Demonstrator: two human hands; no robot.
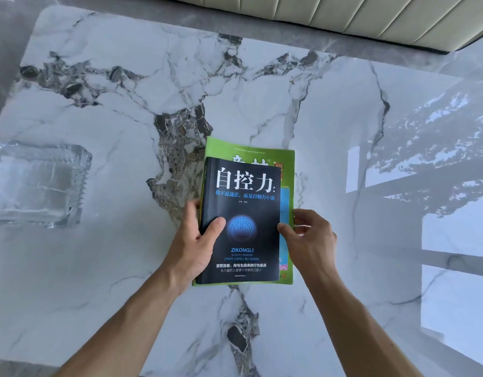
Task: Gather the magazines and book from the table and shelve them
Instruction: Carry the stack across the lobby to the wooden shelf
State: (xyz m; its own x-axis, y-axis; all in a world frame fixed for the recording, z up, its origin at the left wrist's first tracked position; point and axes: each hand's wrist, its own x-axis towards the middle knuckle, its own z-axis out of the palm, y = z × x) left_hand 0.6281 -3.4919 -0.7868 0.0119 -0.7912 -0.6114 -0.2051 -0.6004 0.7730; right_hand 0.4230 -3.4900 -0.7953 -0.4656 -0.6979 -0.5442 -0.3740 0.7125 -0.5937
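Observation:
A black book (245, 202) with white Chinese title and a blue power symbol lies on top of a green magazine (285, 170), forming a small stack near the middle of the marble table (126, 104). My left hand (192, 246) grips the stack's left edge, thumb on the black cover and fingers under the side. My right hand (309, 238) holds the stack's right edge, fingertips against the book and the magazine. How many magazines lie beneath the book is hidden.
A heavy clear glass ashtray (39, 183) sits at the table's left side. A pale ribbed sofa edge (343, 17) runs beyond the table's far side. Bright window reflections cover the table's right part.

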